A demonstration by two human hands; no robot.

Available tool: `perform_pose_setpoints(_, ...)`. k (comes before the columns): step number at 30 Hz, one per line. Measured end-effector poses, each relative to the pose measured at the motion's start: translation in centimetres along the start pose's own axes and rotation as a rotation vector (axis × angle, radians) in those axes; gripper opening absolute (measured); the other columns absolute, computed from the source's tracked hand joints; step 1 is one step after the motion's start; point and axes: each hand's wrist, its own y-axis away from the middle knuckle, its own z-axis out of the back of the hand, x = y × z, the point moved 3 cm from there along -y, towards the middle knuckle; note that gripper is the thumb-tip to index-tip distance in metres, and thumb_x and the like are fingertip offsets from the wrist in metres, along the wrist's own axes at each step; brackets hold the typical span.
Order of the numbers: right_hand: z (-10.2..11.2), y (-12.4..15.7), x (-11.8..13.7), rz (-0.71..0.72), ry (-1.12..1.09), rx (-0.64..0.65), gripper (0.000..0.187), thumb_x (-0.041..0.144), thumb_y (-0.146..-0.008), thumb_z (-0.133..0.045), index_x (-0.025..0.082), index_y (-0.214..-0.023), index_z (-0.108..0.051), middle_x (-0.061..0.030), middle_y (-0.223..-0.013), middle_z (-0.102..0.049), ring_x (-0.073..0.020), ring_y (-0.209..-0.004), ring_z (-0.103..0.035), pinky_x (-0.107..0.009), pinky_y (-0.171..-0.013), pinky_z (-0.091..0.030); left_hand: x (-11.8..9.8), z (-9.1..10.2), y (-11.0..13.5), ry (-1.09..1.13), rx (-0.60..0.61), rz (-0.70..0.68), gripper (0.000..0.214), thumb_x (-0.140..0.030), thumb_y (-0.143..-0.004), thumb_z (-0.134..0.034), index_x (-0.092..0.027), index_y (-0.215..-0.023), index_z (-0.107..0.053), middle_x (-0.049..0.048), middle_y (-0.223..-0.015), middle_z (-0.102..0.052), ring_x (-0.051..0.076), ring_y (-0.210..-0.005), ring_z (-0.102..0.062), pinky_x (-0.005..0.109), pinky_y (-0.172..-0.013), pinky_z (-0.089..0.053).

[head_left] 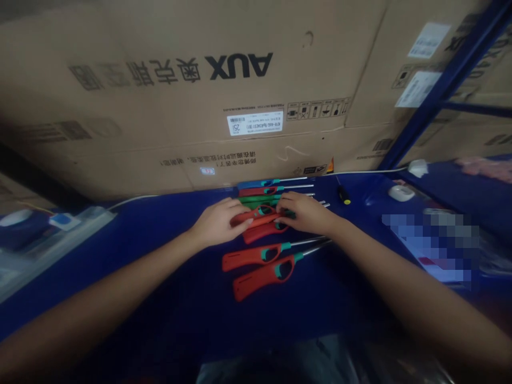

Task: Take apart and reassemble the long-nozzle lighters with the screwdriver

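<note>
My left hand (218,221) is closed on the handle of an orange-red long-necked lighter (261,212), thumb toward me. At the trigger end of the same lighter, my right hand (303,210) pinches with thumb and fingers, hiding part of its neck. Just below it lies another red lighter (256,233), partly covered by my hands. Beyond them rest a green lighter (250,200), a red lighter (254,191) and a blue lighter (248,185). Nearer me are two more, an orange-red lighter (246,259) and a red lighter (256,281), metal necks pointing right.
Large cardboard boxes (160,112) stand behind the blue table surface (180,298). A small black-and-yellow screwdriver (344,196) lies right of the lighters, near a white object (401,193). Blue shelf posts (444,85) rise at right. Clear plastic (276,365) lies in front.
</note>
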Motion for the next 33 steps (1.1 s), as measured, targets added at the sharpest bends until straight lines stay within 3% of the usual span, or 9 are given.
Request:
perform_pose_setpoints(5,-0.2,0.2,0.1,-0.073,-0.067,0.043,0.01,0.027,-0.09,-0.066,0.019,-0.091,-0.06,-0.0042,-0.097,-0.06,-0.0153,-0.077,-0.056,-0.027,-0.067,-0.041,0.4,0.5,0.9,0.009,0.041,0.054,0.031,-0.037,-0.097,-0.049,-0.023,-0.114,-0.071,0.0058,-0.107,-0.071,0.024,-0.101,-0.064,0.04,-0.087,-0.055)
perform_pose_setpoints(10,0.2,0.2,0.3,-0.074,-0.12,0.061,0.015,0.028,-0.087,-0.069,0.019,-0.088,-0.056,-0.0039,-0.094,-0.057,-0.0146,-0.075,-0.054,-0.026,-0.065,-0.04,1.2,-0.2,0.8,0.194,0.121,0.119,0.029,-0.03,-0.089,-0.057,-0.02,-0.112,-0.072,0.0072,-0.099,-0.07,0.018,-0.082,-0.067,0.033,-0.075,-0.056)
perform_pose_setpoints(14,1.2,0.5,0.9,-0.088,-0.116,0.074,0.036,0.042,-0.079,-0.076,0.022,-0.097,-0.053,-0.002,-0.096,-0.059,-0.0147,-0.074,-0.055,-0.025,-0.063,-0.038,1.0,-0.1,0.6,0.189,0.081,0.115,0.025,-0.026,-0.087,-0.059,-0.022,-0.108,-0.073,0.0057,-0.099,-0.069,0.018,-0.082,-0.067,0.032,-0.072,-0.056)
perform_pose_setpoints(18,1.5,0.6,1.5,-0.067,-0.133,0.156,0.033,0.04,-0.076,-0.078,0.023,-0.094,-0.056,0.0032,-0.081,-0.061,-0.0136,-0.07,-0.056,-0.024,-0.061,-0.035,0.4,-0.2,1.2,0.019,0.006,0.098,0.031,-0.02,-0.09,-0.054,-0.027,-0.115,-0.071,0.0048,-0.114,-0.066,0.02,-0.088,-0.068,0.034,-0.074,-0.057)
perform_pose_setpoints(23,1.0,0.5,1.6,-0.053,-0.166,0.198,0.03,0.039,-0.078,-0.077,0.022,-0.091,-0.056,0.0026,-0.079,-0.061,-0.013,-0.067,-0.055,-0.024,-0.059,-0.034,-0.3,-0.6,2.0,0.12,-0.058,0.029,0.035,-0.021,-0.094,-0.047,-0.024,-0.123,-0.068,0.0071,-0.121,-0.065,0.021,-0.099,-0.067,0.035,-0.084,-0.059)
perform_pose_setpoints(28,1.0,0.6,1.7,-0.085,-0.334,0.255,0.028,0.045,-0.082,-0.073,0.02,-0.087,-0.061,0.003,-0.072,-0.06,-0.011,-0.062,-0.054,-0.023,-0.057,-0.039,-1.2,0.6,2.7,0.16,-0.088,0.036,0.032,-0.031,-0.097,-0.049,-0.023,-0.12,-0.069,0.0061,-0.122,-0.069,0.023,-0.111,-0.064,0.041,-0.098,-0.055)
perform_pose_setpoints(33,1.4,0.7,2.4,-0.054,-0.345,0.285,0.027,0.045,-0.084,-0.07,0.02,-0.092,-0.064,0.0012,-0.078,-0.062,-0.0121,-0.067,-0.056,-0.024,-0.061,-0.04,-2.9,0.9,3.9,0.178,0.063,-0.005,0.045,-0.042,-0.098,-0.051,-0.024,-0.139,-0.056,0.0049,-0.139,-0.062,0.025,-0.131,-0.053,0.047,-0.112,-0.044)
